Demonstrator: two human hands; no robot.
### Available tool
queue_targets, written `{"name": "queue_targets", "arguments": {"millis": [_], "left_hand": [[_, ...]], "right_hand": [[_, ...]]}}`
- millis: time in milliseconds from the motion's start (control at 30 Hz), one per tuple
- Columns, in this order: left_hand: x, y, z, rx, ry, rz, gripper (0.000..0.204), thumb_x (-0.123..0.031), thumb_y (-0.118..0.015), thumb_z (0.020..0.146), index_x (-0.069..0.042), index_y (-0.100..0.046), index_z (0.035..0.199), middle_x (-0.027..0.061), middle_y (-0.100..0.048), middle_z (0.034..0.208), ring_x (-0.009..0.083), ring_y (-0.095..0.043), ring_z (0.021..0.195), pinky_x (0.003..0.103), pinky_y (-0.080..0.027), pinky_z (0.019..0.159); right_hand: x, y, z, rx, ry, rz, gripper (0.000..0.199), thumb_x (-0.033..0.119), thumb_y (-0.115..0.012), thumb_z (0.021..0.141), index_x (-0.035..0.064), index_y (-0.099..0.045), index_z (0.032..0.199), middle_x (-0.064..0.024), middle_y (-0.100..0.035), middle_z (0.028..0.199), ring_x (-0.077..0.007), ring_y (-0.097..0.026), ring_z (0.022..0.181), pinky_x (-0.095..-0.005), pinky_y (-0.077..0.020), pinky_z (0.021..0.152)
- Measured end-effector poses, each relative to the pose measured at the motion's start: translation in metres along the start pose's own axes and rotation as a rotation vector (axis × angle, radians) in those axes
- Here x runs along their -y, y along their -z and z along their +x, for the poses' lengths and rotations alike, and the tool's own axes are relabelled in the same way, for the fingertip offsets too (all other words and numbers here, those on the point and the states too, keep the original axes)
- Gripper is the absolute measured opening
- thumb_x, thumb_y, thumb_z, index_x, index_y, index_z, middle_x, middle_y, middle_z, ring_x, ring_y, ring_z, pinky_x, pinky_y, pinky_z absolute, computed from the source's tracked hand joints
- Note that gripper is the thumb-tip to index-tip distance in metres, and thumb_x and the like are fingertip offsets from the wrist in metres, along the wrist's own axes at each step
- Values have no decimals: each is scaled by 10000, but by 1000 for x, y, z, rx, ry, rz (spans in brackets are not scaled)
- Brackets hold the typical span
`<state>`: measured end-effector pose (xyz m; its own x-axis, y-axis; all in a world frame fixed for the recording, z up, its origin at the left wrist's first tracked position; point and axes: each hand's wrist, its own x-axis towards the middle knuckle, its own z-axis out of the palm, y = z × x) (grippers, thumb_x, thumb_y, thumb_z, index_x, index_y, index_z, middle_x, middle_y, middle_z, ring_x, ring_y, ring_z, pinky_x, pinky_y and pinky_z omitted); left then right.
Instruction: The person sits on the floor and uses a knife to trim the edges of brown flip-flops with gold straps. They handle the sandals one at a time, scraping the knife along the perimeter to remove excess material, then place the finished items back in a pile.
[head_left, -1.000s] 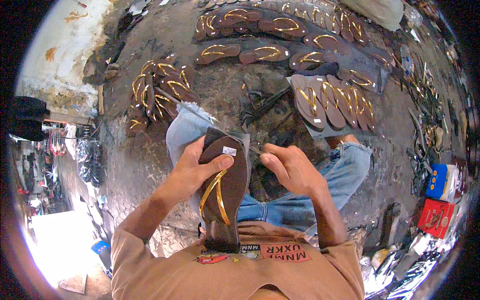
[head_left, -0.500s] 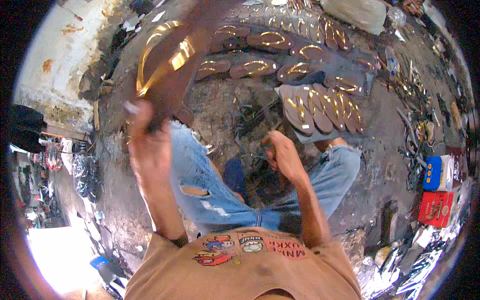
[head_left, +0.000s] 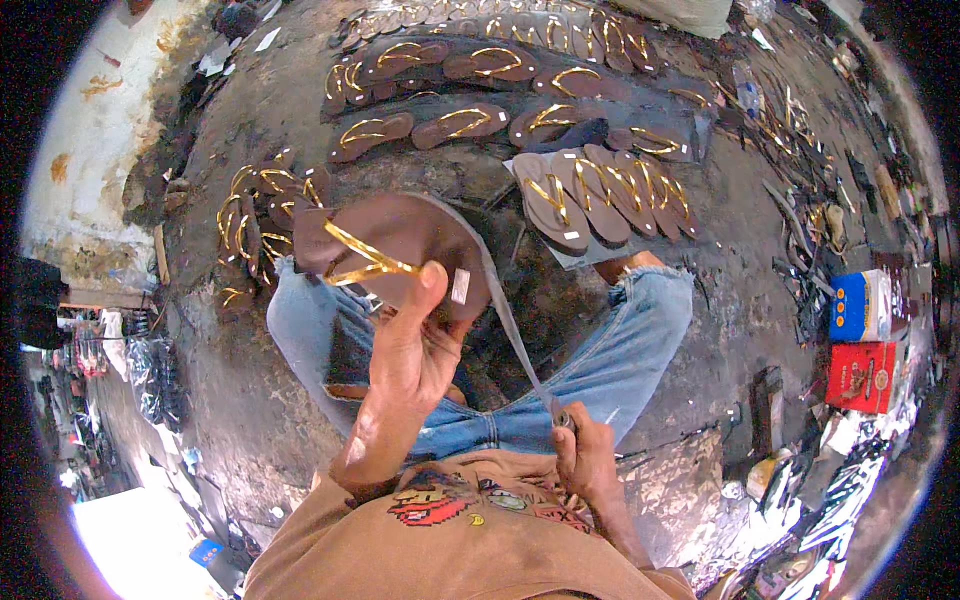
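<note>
- Brown sandal [head_left: 400, 240] with gold straps [head_left: 365, 262] sits in our left hand [head_left: 415, 345], held up over our knees in blue jeans [head_left: 620, 350], its sole facing the camera.
- Our left hand is closed around the sandal's near edge, thumb pressed up onto the sole beside a small pale sticker [head_left: 460, 285].
- Our right hand [head_left: 585, 460] is clenched near our chest on the end of a thin grey strip [head_left: 505, 310], which runs up along the sandal's right edge.
- We cannot make out what the right fingers pinch at the strip's end; it is too small.
- The sandal hides part of our left knee, and our orange shirt [head_left: 450, 540] is cut off at the lower edge.
- Rows of finished sandals [head_left: 600, 190] lie on the dirty floor [head_left: 730, 290] ahead; the farthest row bends into the rim.
- At the right stand a blue and white box [head_left: 860, 305] and, just below it, a red box [head_left: 862, 375].
</note>
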<state>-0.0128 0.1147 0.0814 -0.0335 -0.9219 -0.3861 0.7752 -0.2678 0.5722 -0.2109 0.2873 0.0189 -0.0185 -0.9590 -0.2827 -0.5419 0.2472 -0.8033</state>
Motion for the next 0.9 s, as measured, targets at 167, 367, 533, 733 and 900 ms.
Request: {"name": "queue_targets", "arguments": {"millis": [167, 367, 533, 733, 900], "left_hand": [[16, 40, -15, -14, 101, 137, 414, -23, -759, 881, -79, -580, 1250, 42, -666, 1150, 205, -692, 1037, 419, -623, 873], [10, 62, -26, 13, 148, 313, 365, 24, -761, 843, -20, -627, 1179, 90, -717, 1024, 205, -723, 902, 353, -620, 794], [6, 76, -47, -32, 102, 413, 513, -14, -813, 793, 6, -591, 1256, 74, -706, 1072, 198, -698, 937, 335, -591, 817], [3, 57, -61, -240, -88, 272, 433, -110, -793, 870, -23, -602, 1248, 60, -706, 1072, 166, -703, 935, 320, -600, 817], [-1, 79, -66, -184, -46, 321, 462, -171, -741, 911, -35, -562, 1314, 67, -688, 1129, 184, -691, 970, 323, -591, 823]], "right_hand": [[7, 16, 47, -4, 65, -118, 353, 425, -603, 978, 78, -537, 972, -218, -614, 691, -468, -633, 701, -534, -457, 590], [45, 22, 106, 167, 155, -50, 310, 395, -569, 996, 87, -560, 1027, -237, -630, 709, -486, -625, 716, -554, -468, 634], [86, 0, 130, 269, 209, 147, 268, 313, -470, 1057, 65, -565, 1094, -267, -633, 718, -475, -643, 725, -539, -496, 643], [103, -27, 107, 191, 31, 382, 236, 269, -505, 1051, 41, -564, 1066, -255, -642, 731, -446, -669, 711, -500, -505, 627], [50, -6, 57, 367, 12, 109, 262, 306, -531, 1031, 49, -571, 1065, -265, -645, 760, -482, -651, 729, -512, -488, 623]]}}
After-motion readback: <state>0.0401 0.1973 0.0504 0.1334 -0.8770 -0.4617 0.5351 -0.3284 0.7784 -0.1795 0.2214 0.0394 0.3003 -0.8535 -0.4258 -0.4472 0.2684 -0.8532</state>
